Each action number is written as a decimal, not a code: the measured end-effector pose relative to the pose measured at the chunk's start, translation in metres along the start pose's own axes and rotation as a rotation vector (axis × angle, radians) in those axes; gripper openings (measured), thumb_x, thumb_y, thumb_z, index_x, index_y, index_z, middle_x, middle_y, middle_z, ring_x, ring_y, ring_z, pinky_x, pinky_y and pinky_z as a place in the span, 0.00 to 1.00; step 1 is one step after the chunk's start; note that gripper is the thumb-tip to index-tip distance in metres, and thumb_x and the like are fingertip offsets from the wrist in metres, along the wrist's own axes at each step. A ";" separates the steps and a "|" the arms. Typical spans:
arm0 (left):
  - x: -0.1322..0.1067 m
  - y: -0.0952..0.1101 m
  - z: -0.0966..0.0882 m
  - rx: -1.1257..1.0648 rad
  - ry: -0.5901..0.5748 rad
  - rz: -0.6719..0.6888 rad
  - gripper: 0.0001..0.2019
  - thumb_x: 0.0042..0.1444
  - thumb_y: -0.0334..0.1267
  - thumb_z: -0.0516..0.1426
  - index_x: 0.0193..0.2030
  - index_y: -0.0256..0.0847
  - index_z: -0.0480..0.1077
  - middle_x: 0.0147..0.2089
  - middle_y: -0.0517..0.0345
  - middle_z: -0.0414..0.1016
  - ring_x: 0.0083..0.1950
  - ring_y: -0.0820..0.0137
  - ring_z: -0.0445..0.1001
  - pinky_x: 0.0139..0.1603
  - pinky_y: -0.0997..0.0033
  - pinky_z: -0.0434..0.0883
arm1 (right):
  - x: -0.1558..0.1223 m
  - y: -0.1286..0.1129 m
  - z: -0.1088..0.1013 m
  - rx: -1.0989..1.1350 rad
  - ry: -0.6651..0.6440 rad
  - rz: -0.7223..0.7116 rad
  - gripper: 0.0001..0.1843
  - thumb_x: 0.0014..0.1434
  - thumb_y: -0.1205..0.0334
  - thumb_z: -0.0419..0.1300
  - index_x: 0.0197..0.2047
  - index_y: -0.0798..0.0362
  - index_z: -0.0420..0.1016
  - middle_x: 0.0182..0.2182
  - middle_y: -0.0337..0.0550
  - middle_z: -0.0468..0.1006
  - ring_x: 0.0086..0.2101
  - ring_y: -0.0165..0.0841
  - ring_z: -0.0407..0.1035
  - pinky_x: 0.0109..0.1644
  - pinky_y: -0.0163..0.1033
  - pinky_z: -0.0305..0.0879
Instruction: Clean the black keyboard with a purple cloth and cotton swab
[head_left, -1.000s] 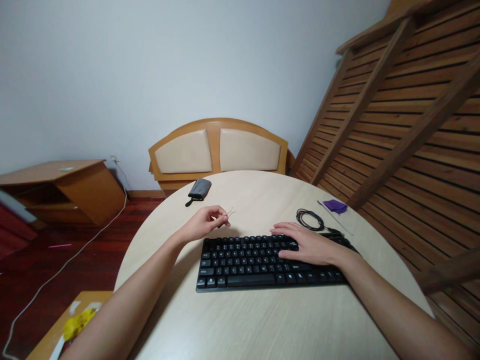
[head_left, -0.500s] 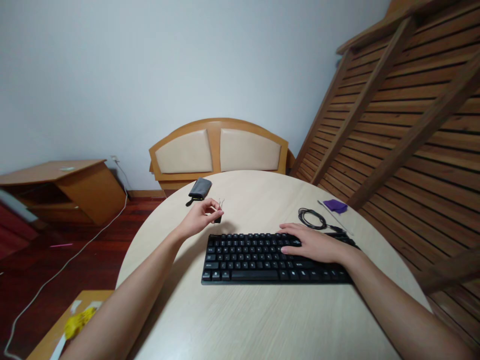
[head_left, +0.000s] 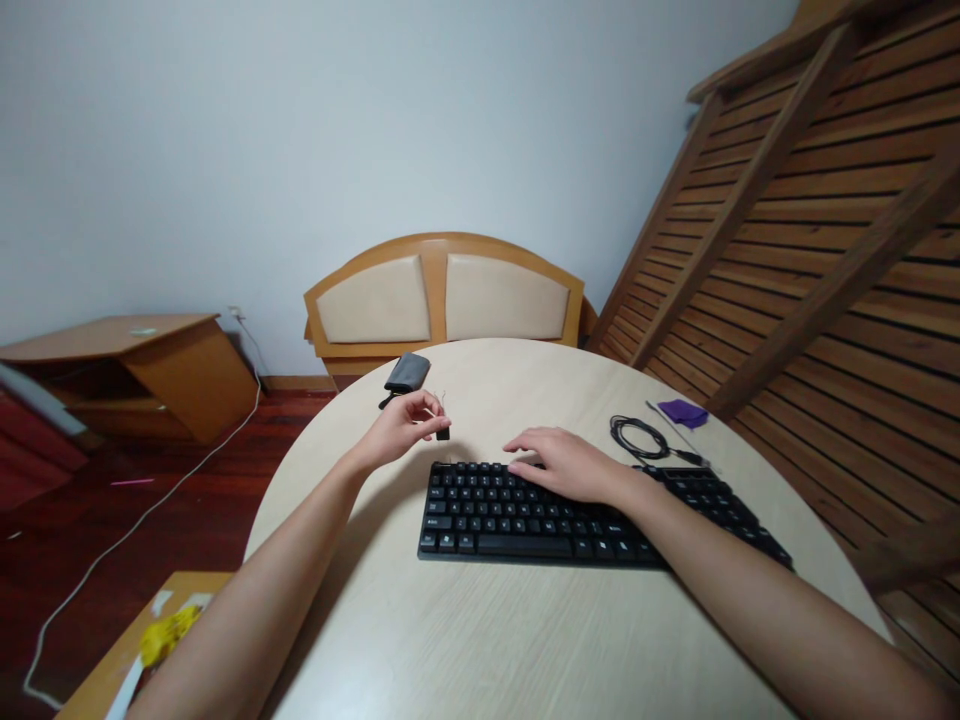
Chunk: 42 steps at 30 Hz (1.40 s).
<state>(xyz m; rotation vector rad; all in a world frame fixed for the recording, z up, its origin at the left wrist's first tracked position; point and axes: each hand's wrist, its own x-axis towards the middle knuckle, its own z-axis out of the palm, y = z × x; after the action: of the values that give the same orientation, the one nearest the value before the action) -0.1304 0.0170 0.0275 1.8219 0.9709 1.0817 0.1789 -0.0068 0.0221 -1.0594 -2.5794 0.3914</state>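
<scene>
A black keyboard (head_left: pixel 525 520) lies across the middle of the table. My left hand (head_left: pixel 405 425) is closed in a pinch on a small keycap puller (head_left: pixel 443 433), its black handle down and thin wire prongs pointing up. That hand is held beyond the keyboard's upper left corner. Over the keyboard's top rows, my right hand (head_left: pixel 566 462) is open with fingers stretched out to the left. Its fingertips reach the back edge; I cannot tell whether they press any key. My right forearm hides part of the keys.
On the round table (head_left: pixel 480 640) a grey pouch (head_left: pixel 407 372) sits at the back left. A coiled black cable (head_left: pixel 637 440), a thin rod (head_left: pixel 679 428) and a purple cloth (head_left: pixel 683 413) lie at the right. A wooden slatted frame (head_left: pixel 810 250) leans beside the table.
My right hand has moved left along the keyboard, uncovering keys at the right end. The left hand still holds the keycap puller, now turned slightly. The view has shifted a little.
</scene>
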 end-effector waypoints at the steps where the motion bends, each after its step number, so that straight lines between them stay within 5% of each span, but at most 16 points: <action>1: 0.000 -0.001 -0.001 -0.001 0.002 0.003 0.17 0.52 0.47 0.67 0.33 0.37 0.66 0.33 0.59 0.73 0.30 0.75 0.71 0.28 0.76 0.72 | 0.012 -0.009 0.003 0.013 0.002 -0.028 0.18 0.66 0.52 0.57 0.53 0.51 0.79 0.49 0.50 0.81 0.50 0.44 0.73 0.56 0.47 0.64; 6: 0.001 -0.004 -0.009 -0.003 0.051 0.026 0.19 0.51 0.49 0.67 0.32 0.37 0.67 0.32 0.60 0.72 0.31 0.75 0.71 0.28 0.77 0.72 | 0.074 -0.048 0.025 0.113 0.033 -0.103 0.14 0.64 0.56 0.61 0.49 0.51 0.80 0.43 0.48 0.83 0.42 0.40 0.76 0.45 0.41 0.65; 11: -0.001 -0.008 -0.024 0.012 0.089 -0.002 0.20 0.50 0.52 0.67 0.34 0.38 0.67 0.33 0.60 0.71 0.31 0.74 0.72 0.27 0.77 0.73 | 0.109 -0.056 0.053 0.225 0.099 -0.066 0.08 0.64 0.62 0.59 0.39 0.52 0.80 0.35 0.43 0.83 0.35 0.34 0.74 0.38 0.36 0.61; 22: -0.008 -0.007 -0.029 0.147 -0.230 -0.116 0.17 0.56 0.49 0.63 0.35 0.34 0.73 0.31 0.56 0.75 0.30 0.72 0.74 0.31 0.75 0.69 | 0.101 -0.041 0.080 0.392 0.158 -0.065 0.08 0.65 0.61 0.59 0.38 0.52 0.79 0.33 0.40 0.81 0.34 0.32 0.72 0.40 0.35 0.62; 42: -0.009 -0.013 -0.032 0.095 -0.240 -0.117 0.17 0.55 0.50 0.65 0.35 0.34 0.75 0.32 0.53 0.78 0.31 0.71 0.75 0.35 0.72 0.72 | 0.101 -0.035 0.085 0.521 0.170 -0.014 0.10 0.65 0.62 0.56 0.39 0.54 0.78 0.33 0.42 0.81 0.34 0.32 0.73 0.41 0.36 0.66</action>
<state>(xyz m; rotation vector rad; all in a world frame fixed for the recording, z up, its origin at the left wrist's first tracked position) -0.1655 0.0214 0.0234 1.8951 0.9840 0.7372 0.0556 0.0307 -0.0232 -0.8398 -2.1566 0.8701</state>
